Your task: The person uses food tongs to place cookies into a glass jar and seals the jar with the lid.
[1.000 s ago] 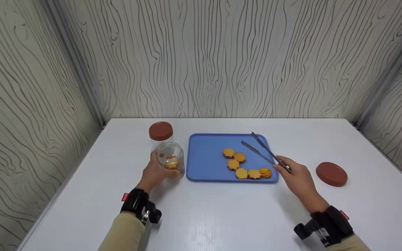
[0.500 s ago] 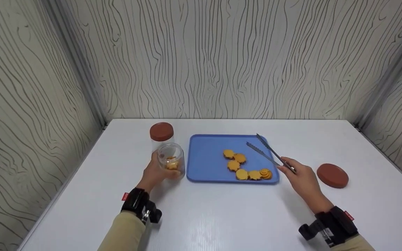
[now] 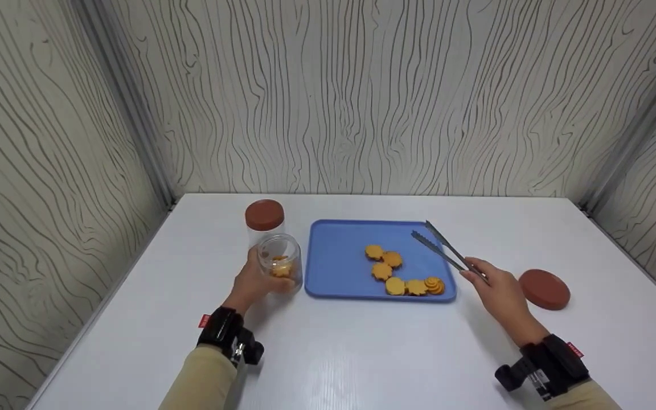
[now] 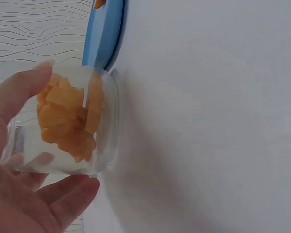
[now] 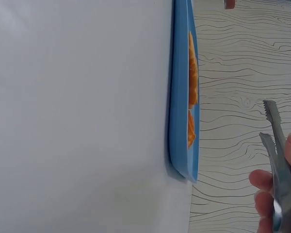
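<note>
My left hand [image 3: 255, 286] grips a clear open jar [image 3: 289, 250] that stands upright left of the blue tray [image 3: 333, 287]. Several orange-yellow cookies [image 4: 63, 114] lie inside the jar, seen through its wall in the left wrist view. In my right hand [image 3: 497, 291] are metal tongs [image 3: 447, 250], pinched between thumb and fingers, with their toothed ends apart and nothing between them. They hang above the tray's right side. Several more cookies [image 3: 382, 271] lie on the tray, some touching each other, towards its right and front edge.
A second clear jar with a brown lid [image 3: 265, 214] stands just behind the held one, partly hidden by it. A loose brown lid [image 3: 544, 289] lies on the white table [image 3: 362, 353] to the right of my right hand. Patterned panels [image 3: 328, 97] rise behind and beside the table.
My right hand and the tongs have moved right and slightly towards me, away from the tray's middle. The left hand and jar have stayed in place.
</note>
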`<control>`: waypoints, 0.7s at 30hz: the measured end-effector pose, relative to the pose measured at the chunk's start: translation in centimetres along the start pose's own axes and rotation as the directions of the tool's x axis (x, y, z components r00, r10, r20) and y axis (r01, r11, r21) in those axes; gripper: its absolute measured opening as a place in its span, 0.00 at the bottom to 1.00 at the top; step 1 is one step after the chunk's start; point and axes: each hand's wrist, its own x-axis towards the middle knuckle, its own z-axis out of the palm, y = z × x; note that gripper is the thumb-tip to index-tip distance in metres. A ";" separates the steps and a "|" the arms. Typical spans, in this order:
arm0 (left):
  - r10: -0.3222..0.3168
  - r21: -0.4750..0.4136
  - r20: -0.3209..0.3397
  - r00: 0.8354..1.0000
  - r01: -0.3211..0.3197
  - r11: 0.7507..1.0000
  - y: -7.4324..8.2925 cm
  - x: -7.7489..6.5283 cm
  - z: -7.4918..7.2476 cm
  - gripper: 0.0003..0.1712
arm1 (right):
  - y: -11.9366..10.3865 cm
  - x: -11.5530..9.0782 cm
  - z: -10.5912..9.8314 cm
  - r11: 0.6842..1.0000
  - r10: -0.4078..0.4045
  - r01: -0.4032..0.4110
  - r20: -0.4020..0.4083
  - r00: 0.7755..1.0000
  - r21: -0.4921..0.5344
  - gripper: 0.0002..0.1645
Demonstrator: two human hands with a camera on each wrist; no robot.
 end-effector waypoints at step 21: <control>0.008 -0.013 -0.005 1.000 -0.008 1.000 -0.1 0.0 0.0 0.64 | 1.7 0.8 0.2 0.998 0.000 0.001 0.022 1.000 -0.056 0.20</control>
